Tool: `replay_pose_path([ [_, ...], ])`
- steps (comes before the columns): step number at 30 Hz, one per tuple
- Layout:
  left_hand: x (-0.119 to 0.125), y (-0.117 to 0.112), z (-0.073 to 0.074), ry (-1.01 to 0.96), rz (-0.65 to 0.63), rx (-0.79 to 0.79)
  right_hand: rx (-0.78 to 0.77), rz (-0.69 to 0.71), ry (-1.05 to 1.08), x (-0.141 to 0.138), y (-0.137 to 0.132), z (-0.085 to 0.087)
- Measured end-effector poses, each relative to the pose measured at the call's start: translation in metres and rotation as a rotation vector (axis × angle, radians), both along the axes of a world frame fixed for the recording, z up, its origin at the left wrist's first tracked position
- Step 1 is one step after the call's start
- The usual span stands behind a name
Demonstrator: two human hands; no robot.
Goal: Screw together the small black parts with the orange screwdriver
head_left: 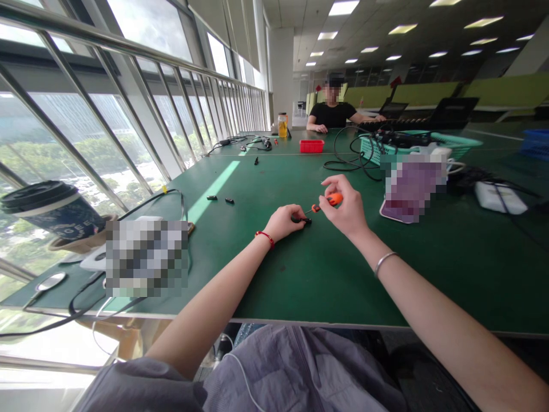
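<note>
My right hand (345,209) pinches a small orange-handled screwdriver (329,201), its tip angled down to the left. The tip meets a small black part (301,220) that my left hand (283,221) holds pressed on the green table (300,269). Both hands are closed round what they hold. A red cord circles my left wrist and a silver bangle my right.
Two small black parts (220,199) lie left of my hands. A lidded paper cup (51,212) and cables sit at the near left by the window rail. A red tray (311,146), a teal basket (377,149) of cables and a white adapter (500,197) lie further off. Another person sits at the far end.
</note>
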State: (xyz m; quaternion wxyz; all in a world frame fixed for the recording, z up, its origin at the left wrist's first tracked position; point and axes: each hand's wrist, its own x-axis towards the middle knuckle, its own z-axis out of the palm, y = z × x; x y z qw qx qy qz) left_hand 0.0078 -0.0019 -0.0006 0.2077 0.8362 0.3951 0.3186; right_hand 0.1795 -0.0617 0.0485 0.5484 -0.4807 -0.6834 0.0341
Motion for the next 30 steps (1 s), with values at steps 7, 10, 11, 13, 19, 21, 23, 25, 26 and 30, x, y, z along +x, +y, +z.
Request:
replay_pose_path([
  [7, 0.001, -0.001, 0.0, -0.012, 0.007, -0.016, -0.072, -0.013, -0.04, -0.001, 0.009, -0.008],
  [10, 0.001, -0.001, 0.001, -0.002, 0.009, -0.012, -0.156, -0.019, -0.08, -0.003, 0.013, -0.01],
  [11, 0.001, 0.0, 0.0, 0.001, 0.009, -0.006, -0.21, -0.018, -0.109, -0.003, 0.014, -0.011],
  [13, 0.0, 0.0, 0.0, 0.008, 0.01, 0.004, -0.338, -0.016, -0.171, -0.004, 0.014, -0.011],
  [19, 0.0, -0.001, 0.0, 0.032, 0.011, 0.009, -0.587, 0.024, -0.272, 0.003, 0.011, -0.009],
  [21, 0.001, -0.002, 0.002, 0.047, 0.015, 0.015, -0.516, 0.006, -0.223, 0.006, 0.012, -0.007],
  [23, 0.001, -0.003, 0.003, 0.06, 0.02, 0.021, -0.379, -0.045, -0.123, 0.01, 0.014, -0.005],
  [25, 0.001, -0.005, 0.004, 0.071, 0.024, 0.025, -0.26, -0.063, -0.026, 0.013, 0.017, -0.004],
  [26, 0.001, -0.005, 0.004, 0.078, 0.026, 0.027, -0.216, -0.056, 0.011, 0.013, 0.018, -0.003],
  [30, 0.001, -0.007, 0.005, 0.113, 0.042, 0.052, -0.058, -0.065, 0.099, 0.012, 0.019, -0.003],
])
